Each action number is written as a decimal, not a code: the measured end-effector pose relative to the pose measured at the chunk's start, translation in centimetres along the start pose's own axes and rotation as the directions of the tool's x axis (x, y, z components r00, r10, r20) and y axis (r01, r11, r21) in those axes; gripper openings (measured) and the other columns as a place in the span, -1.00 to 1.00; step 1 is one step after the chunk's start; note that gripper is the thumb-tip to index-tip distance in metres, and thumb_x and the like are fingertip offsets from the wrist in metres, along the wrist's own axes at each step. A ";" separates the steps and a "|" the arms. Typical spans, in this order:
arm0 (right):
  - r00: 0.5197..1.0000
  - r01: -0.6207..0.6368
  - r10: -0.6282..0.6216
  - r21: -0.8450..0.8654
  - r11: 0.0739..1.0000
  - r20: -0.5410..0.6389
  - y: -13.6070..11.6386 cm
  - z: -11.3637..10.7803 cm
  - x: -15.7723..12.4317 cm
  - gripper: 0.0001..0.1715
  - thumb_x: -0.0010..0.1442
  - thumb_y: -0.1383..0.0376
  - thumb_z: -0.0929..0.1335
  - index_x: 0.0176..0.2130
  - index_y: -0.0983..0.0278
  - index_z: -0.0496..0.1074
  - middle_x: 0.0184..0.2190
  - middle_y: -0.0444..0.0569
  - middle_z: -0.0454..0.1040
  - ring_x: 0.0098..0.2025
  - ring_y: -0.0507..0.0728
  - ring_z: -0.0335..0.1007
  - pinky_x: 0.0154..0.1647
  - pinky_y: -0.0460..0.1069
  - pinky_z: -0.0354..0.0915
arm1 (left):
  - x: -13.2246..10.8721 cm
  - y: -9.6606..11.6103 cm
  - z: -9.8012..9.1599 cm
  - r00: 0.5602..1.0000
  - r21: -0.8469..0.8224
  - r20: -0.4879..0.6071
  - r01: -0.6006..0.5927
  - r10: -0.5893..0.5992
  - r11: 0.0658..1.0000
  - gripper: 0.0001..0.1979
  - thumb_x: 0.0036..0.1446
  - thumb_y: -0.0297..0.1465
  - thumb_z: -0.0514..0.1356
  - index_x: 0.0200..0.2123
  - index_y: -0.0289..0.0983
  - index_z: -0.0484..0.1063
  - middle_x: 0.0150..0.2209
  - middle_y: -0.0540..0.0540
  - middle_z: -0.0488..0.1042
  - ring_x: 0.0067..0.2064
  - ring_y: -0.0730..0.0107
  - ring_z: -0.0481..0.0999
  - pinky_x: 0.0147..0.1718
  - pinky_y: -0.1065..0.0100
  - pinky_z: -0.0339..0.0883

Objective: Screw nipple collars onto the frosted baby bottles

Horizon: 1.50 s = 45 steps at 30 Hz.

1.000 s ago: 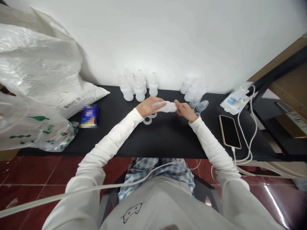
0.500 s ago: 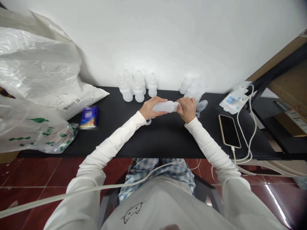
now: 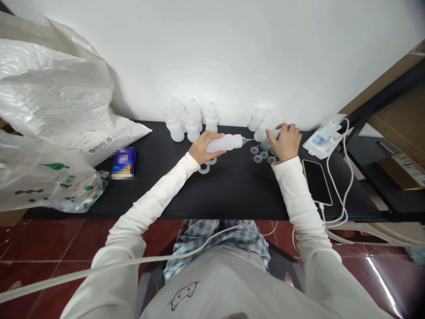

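Observation:
My left hand point(image 3: 203, 147) is closed round a white plastic bottle point(image 3: 226, 142), held on its side above the black table point(image 3: 229, 190) with its neck pointing right. My right hand point(image 3: 286, 141) rests further right, fingers curled over clear pieces beside several small clear discs point(image 3: 262, 155); what it grips I cannot make out. Two white rings point(image 3: 205, 167) lie under my left hand. Several capped white bottles point(image 3: 189, 119) stand at the wall. More white bottles point(image 3: 264, 122) lie in a pile behind my right hand.
Large plastic bags point(image 3: 49, 115) fill the table's left end, with a small blue packet point(image 3: 123, 162) beside them. A phone point(image 3: 316, 181) on a white cable and a white box point(image 3: 323, 139) lie on the right. A dark shelf point(image 3: 388, 146) stands further right.
My right hand left the bottle's neck and moved right to the clear pieces by the bottle pile. Small clear discs now show on the table. The left hand keeps the bottle.

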State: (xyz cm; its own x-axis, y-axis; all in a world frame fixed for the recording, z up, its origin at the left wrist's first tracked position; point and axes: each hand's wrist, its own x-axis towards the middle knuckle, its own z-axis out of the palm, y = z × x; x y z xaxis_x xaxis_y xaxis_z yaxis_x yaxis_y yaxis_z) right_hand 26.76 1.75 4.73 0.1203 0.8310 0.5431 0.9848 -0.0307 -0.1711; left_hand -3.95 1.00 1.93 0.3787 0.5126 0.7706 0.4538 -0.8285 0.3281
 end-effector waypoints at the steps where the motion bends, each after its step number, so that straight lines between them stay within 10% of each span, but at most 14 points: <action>1: 1.000 0.003 -0.001 -0.055 0.998 0.028 0.6 0.2 0.0 -0.41 0.32 -0.08 0.20 -0.07 0.37 0.40 -0.10 0.32 0.43 0.00 0.41 0.29 -0.03 0.26 0.16 | 0.0 0.1 -0.1 0.998 -0.025 -0.001 0.067 -0.067 0.997 -0.51 0.14 -0.15 0.36 0.07 -0.22 0.41 -0.03 -0.16 0.53 0.01 0.18 0.55 0.01 0.13 0.47; 9: 0.995 0.090 -0.097 0.195 0.977 0.025 1.5 -1.9 -0.1 -0.59 0.21 0.05 0.35 -0.09 0.29 0.37 -0.30 0.04 0.42 -0.18 0.26 0.34 -0.06 0.23 0.27 | -0.3 -0.5 -1.0 0.909 -0.212 0.046 0.414 -0.415 0.885 -0.48 -0.01 -0.08 0.41 -0.05 -0.21 0.47 -0.02 -0.11 0.55 0.04 0.11 0.53 0.02 0.14 0.43; 14: 0.969 0.192 -0.245 0.737 0.649 -0.036 -1.2 -4.1 -0.7 -0.57 0.26 0.01 0.34 0.04 0.15 0.36 -0.23 -0.06 0.43 -0.24 0.10 0.39 -0.20 0.06 0.40 | -0.1 -1.2 -1.2 0.861 -0.360 0.115 0.502 -0.496 0.787 -0.40 -0.11 0.09 0.38 -0.15 -0.24 0.48 -0.12 -0.11 0.56 -0.06 0.13 0.56 -0.07 0.18 0.47; 19: 0.921 0.264 -0.383 0.836 0.481 -0.071 -5.2 -3.6 -1.6 -0.64 0.25 0.03 0.36 -0.03 0.14 0.48 -0.13 0.01 0.48 -0.09 0.16 0.43 -0.16 0.08 0.44 | 0.1 -0.6 -0.8 0.815 -0.454 0.211 0.571 -0.540 0.684 -0.36 -0.17 0.13 0.38 -0.20 -0.25 0.48 -0.16 -0.09 0.56 -0.12 0.18 0.57 -0.16 0.24 0.49; 26: 0.927 0.241 -0.371 0.840 0.486 -0.052 -6.5 -1.0 -2.0 -0.63 0.21 -0.02 0.35 -0.17 0.19 0.45 -0.21 0.04 0.50 -0.16 0.19 0.45 -0.14 0.14 0.43 | 1.2 0.4 -1.7 0.552 -0.501 0.702 0.832 -0.450 0.240 -0.49 0.09 0.09 0.24 -0.25 -0.28 0.45 -0.45 -0.13 0.54 -0.61 0.42 0.41 -0.76 0.43 0.11; 30: 0.973 0.195 -0.213 0.806 0.559 -0.088 -7.2 1.3 -2.8 -0.63 0.21 -0.07 0.30 -0.33 0.17 0.35 -0.32 0.02 0.47 -0.21 0.20 0.43 -0.15 0.16 0.43 | 2.4 1.1 -2.3 0.443 -0.416 0.815 0.896 -0.374 0.156 -0.48 0.16 0.10 0.13 -0.30 -0.27 0.48 -0.53 -0.20 0.52 -0.73 0.48 0.22 -0.83 0.44 -0.16; 36: 0.998 0.048 0.007 0.749 0.660 -0.070 -9.7 0.8 -3.3 -0.67 0.24 0.02 0.22 -0.44 0.14 0.14 -0.45 -0.07 0.31 -0.33 0.14 0.31 -0.23 0.10 0.38 | 2.7 2.7 -1.9 0.522 -0.406 0.567 0.850 -0.637 0.336 -0.42 0.18 0.15 0.05 -0.25 -0.28 0.47 -0.50 -0.17 0.52 -0.68 0.44 0.28 -0.76 0.36 0.08; 40: 0.992 -0.129 0.086 0.818 0.560 0.097 -10.7 0.0 -2.4 -0.68 0.22 0.18 0.19 -0.50 0.15 -0.03 -0.58 -0.20 0.10 -0.49 0.05 0.13 -0.38 -0.01 0.25 | 2.8 3.6 -2.1 0.814 -0.184 0.148 0.580 -0.561 0.793 -0.54 0.15 0.05 0.19 -0.29 -0.26 0.50 -0.34 -0.09 0.56 -0.37 0.28 0.55 -0.39 0.26 0.45; 45: 0.742 -0.545 -0.101 0.685 0.483 0.662 -10.6 0.0 -1.2 -0.62 0.23 0.27 0.17 -0.60 0.17 0.06 -0.81 -0.25 0.02 -0.72 -0.01 -0.11 -0.67 -0.06 -0.12 | 2.3 1.7 -2.7 0.965 0.182 0.168 0.169 -0.199 0.969 -0.50 0.11 0.04 0.27 -0.09 -0.24 0.54 -0.19 -0.16 0.58 -0.20 0.14 0.58 -0.23 0.20 0.43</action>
State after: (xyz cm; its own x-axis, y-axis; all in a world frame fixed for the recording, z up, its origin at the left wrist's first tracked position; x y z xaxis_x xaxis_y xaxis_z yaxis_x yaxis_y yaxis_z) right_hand 16.15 1.13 5.89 -0.0938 0.9878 -0.1240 0.3242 -0.0875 -0.9419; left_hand -4.49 0.20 5.69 0.4108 0.6980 0.5866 0.6499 -0.6754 0.3486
